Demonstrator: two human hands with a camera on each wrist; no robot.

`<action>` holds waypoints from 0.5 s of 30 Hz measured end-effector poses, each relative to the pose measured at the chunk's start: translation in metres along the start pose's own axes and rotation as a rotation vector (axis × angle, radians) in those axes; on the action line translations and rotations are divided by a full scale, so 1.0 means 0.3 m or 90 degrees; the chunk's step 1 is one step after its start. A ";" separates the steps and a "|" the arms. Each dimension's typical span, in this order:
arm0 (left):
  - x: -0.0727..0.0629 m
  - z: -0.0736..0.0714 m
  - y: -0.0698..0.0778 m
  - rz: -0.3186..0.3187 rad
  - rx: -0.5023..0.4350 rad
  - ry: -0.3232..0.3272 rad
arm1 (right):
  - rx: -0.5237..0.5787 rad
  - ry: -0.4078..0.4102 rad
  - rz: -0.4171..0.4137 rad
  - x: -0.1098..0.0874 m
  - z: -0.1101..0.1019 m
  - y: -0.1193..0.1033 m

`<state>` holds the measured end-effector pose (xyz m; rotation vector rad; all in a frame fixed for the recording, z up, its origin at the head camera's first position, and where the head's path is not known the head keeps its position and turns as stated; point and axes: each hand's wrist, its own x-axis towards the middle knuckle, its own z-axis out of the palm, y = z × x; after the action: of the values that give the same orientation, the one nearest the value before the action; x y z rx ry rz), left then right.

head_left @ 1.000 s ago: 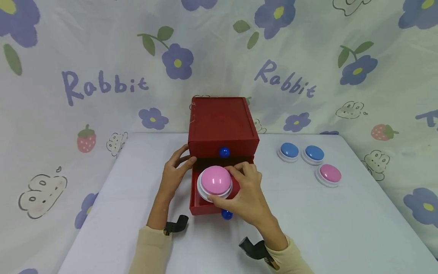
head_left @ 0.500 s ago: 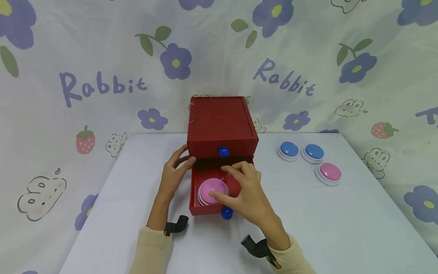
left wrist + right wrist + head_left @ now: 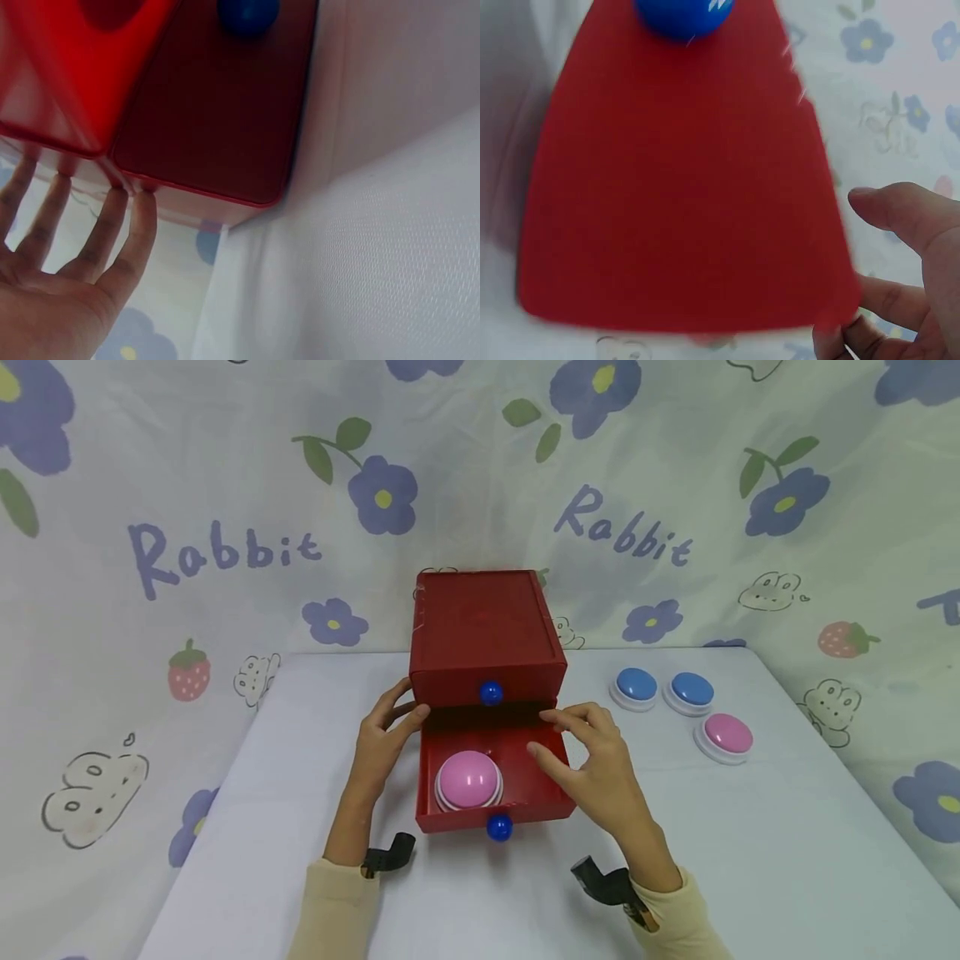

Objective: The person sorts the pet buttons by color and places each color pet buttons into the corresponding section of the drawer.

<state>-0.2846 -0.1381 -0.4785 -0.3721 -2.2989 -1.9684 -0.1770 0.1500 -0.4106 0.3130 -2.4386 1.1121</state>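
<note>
A pink push button (image 3: 468,779) with a white base sits in the left front part of the pulled-out lower drawer (image 3: 525,814) of a red two-drawer box (image 3: 487,627). My left hand (image 3: 382,743) rests against the box's left side, its fingers stretched along the wall in the left wrist view. Over the right edge of the drawer is my right hand (image 3: 600,768), thumb and fingers spread apart with nothing between them. In the right wrist view that hand (image 3: 922,262) is beside the red drawer front (image 3: 682,187), which has a blue knob (image 3: 682,11).
Two blue push buttons (image 3: 637,685) (image 3: 691,691) and another pink push button (image 3: 726,735) stand on the white table (image 3: 750,843) to the right. The upper drawer is closed, with a blue knob (image 3: 491,693). A patterned cloth (image 3: 247,460) hangs behind.
The pink push button went down into the drawer and my right hand let go of it. That hand then moved right, to the drawer's right edge. My left hand stayed put.
</note>
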 end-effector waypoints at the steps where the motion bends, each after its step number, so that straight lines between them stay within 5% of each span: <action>1: 0.000 -0.001 0.000 0.001 -0.002 0.000 | -0.007 0.007 0.001 0.001 -0.006 0.014; 11: -0.004 -0.012 0.000 -0.019 -0.017 -0.005 | -0.051 0.057 0.045 -0.028 -0.042 0.207; 15: -0.018 -0.007 0.059 -0.026 -0.009 -0.013 | -0.077 0.111 0.047 -0.059 -0.062 0.317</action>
<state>-0.2751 -0.1383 -0.4623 -0.3523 -2.3237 -2.0106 -0.1919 0.2263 -0.4709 0.0847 -2.3653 0.9739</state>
